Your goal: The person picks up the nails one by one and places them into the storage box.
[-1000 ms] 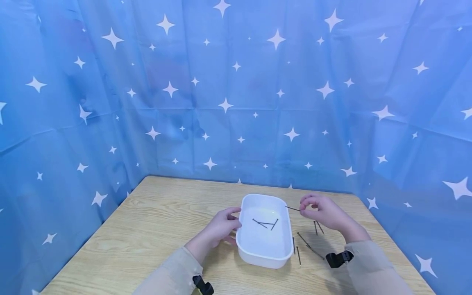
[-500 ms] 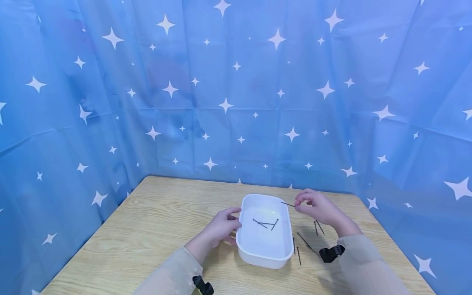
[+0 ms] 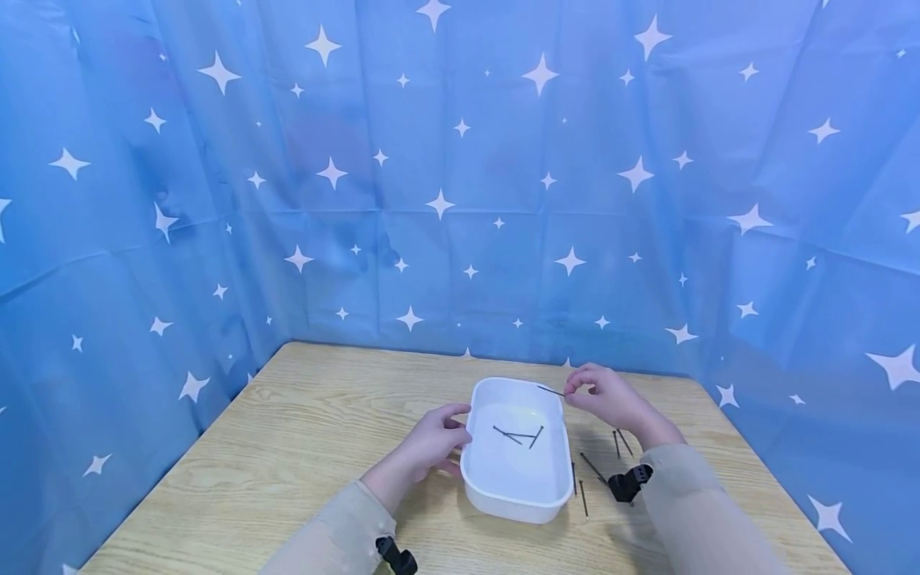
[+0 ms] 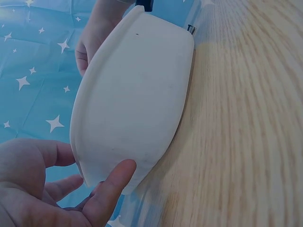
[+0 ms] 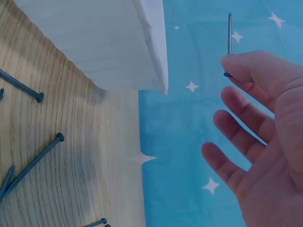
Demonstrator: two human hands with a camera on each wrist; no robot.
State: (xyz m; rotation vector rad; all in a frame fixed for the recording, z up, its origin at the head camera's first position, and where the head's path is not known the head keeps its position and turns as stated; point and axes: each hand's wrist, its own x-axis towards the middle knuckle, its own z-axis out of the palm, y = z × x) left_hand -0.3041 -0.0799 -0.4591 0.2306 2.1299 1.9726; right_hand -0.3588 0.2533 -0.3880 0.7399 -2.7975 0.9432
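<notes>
My right hand [image 3: 604,397] pinches a dark nail [image 3: 551,390] between thumb and index finger, above the far right rim of a white plastic tub [image 3: 513,511]. In the right wrist view the nail [image 5: 230,35] stands point away, its head by the thumb, while the other fingers are spread. My left hand [image 3: 430,441] touches the tub's left side from outside. The left wrist view has its thumb [image 4: 120,172] against the tub wall [image 4: 132,94] and a finger at the rim. Several nails [image 3: 521,435] lie on the tub floor.
More loose nails [image 3: 584,499] lie on the wooden table [image 3: 287,447] right of the tub, some partly hidden by the right forearm. A blue curtain with white stars [image 3: 460,239] hangs around the table's back and sides.
My right hand has moved left and slightly away from me with the nail, from beside the tub to over its far right rim. The left hand and tub have stayed put.
</notes>
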